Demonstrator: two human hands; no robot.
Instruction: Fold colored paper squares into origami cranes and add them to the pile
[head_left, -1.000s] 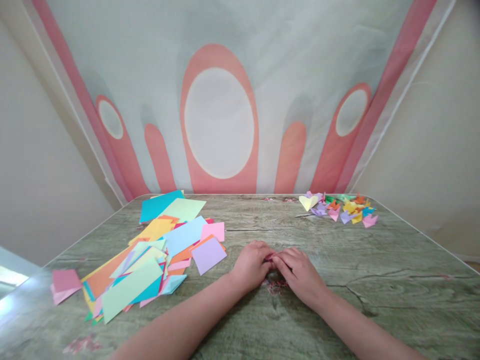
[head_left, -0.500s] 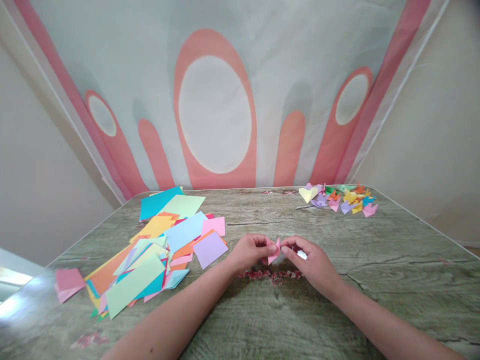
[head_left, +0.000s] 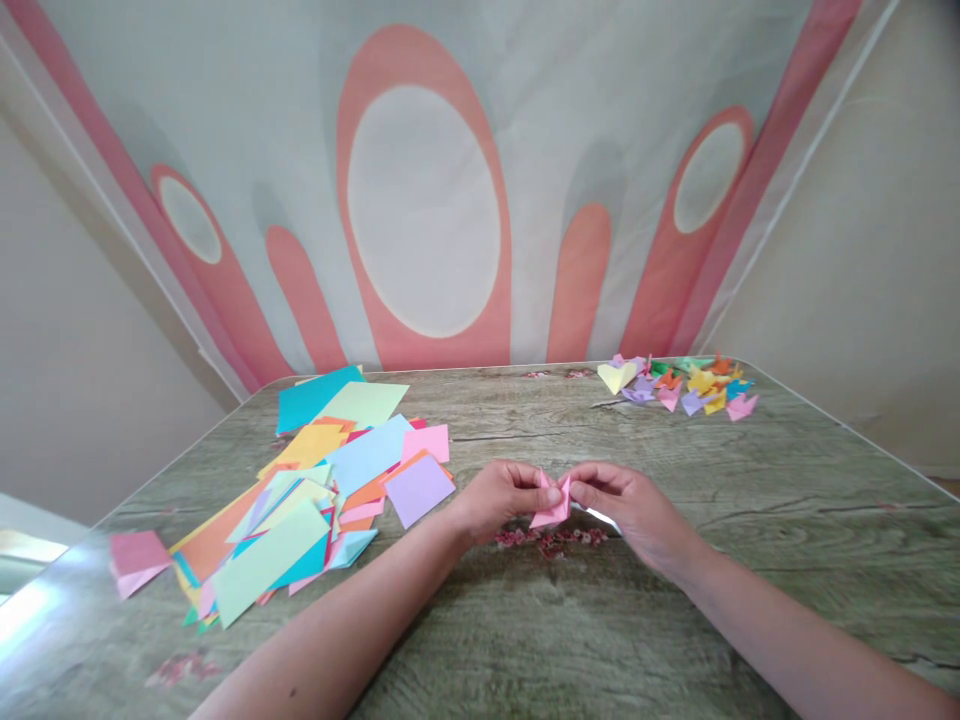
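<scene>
Between my two hands is a small pink folded paper piece [head_left: 553, 512], with pointed tips standing up at either side. My left hand [head_left: 504, 497] pinches its left part between thumb and fingers. The thumb and index finger of my right hand [head_left: 626, 500] close on its right tip. Both hands are raised a little above the wood-patterned table [head_left: 600, 630], over a printed strip of small red flowers [head_left: 553, 540]. Fingers cover part of the folds.
Loose coloured paper sheets [head_left: 274, 562] lie in an overlapping heap on the left, with a pink folded paper [head_left: 139, 562] beside them. Several small folded paper figures [head_left: 701, 383] cluster at the back right, by a pale yellow paper heart [head_left: 616, 378]. A printed backdrop [head_left: 540, 100] stands behind.
The pink folded paper has turned and spread, so two tips show now instead of one narrow point. My right fingers have closed onto its right tip. The view has shifted slightly.
</scene>
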